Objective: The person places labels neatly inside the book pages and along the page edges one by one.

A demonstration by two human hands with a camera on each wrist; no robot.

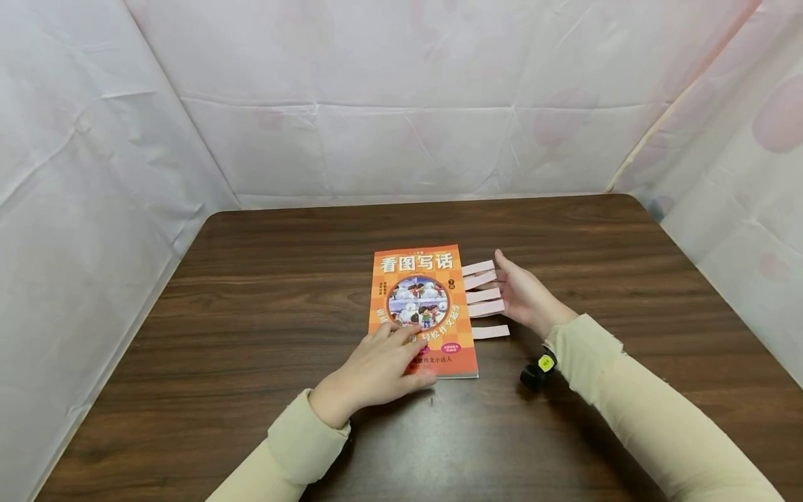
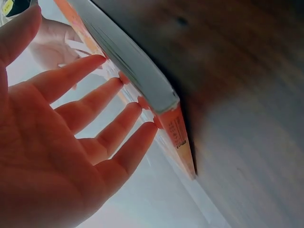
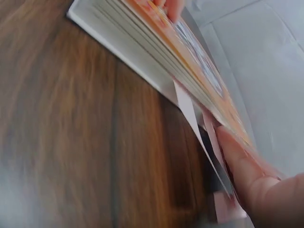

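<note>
An orange paperback book [image 1: 448, 328] with a round picture on its cover lies closed on the table. Several pale pink paper strips [image 1: 486, 307] stick out from its right edge. My left hand [image 1: 376, 366] rests its spread fingertips on the lower cover; in the left wrist view those fingers [image 2: 111, 102] are nearly straight. At the strips is my right hand [image 1: 525, 296], its thumb pointing up and away, its other fingers partly hidden behind the strips. In the right wrist view a finger [image 3: 232, 149] lies close against the book's page edge, beside a strip [image 3: 190, 111].
The dark wood-grain table [image 1: 263, 293] stretches out around the book. Pale plastic sheeting [image 1: 401, 146] hangs behind it and along both sides. A black wrist device [image 1: 538, 371] with a yellow label hangs below the right cuff.
</note>
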